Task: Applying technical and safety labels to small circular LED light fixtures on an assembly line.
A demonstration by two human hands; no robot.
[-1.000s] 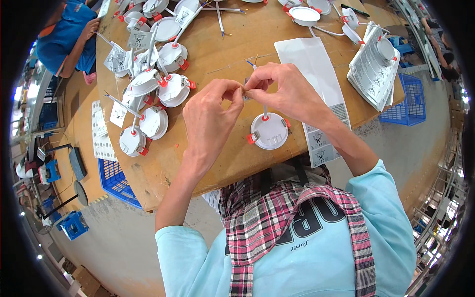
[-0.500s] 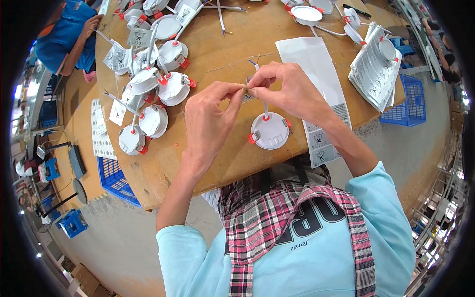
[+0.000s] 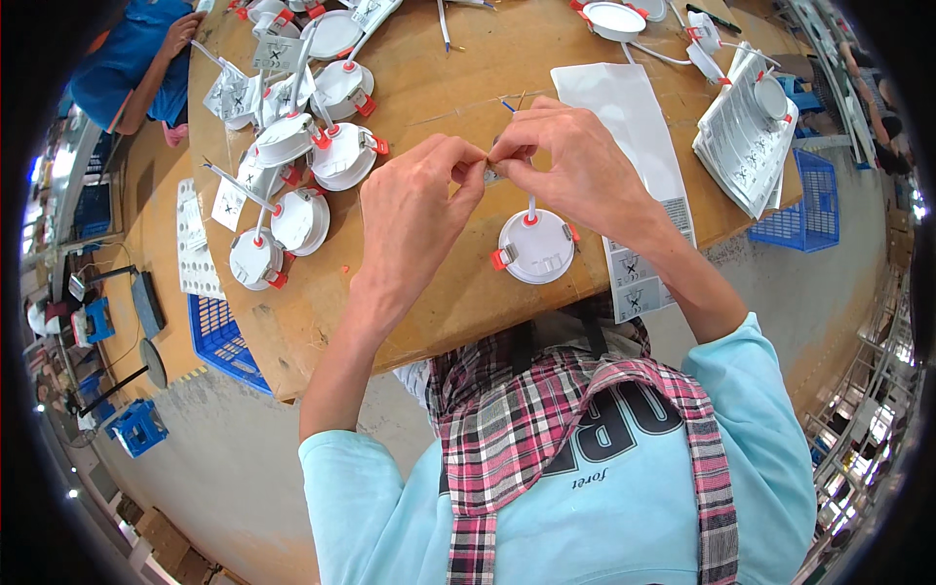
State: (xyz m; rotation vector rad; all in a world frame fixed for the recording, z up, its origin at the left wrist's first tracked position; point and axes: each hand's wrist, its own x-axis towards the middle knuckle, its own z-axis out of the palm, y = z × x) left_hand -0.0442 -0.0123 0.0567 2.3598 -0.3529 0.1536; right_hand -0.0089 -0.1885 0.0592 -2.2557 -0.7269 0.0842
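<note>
The view shifted slightly; left hand (image 3: 417,207) and right hand (image 3: 577,161) seemingly pinch a label (image 3: 491,176).

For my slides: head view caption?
Left hand and right hand meet at the cable of a round white fixture, brown table beneath.

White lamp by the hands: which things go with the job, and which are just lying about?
Part of the job:
white lamp
its cord
sticker sheet, probably

Just lying about, it seems:
black pen
tiny red scrap
blue basket
</note>
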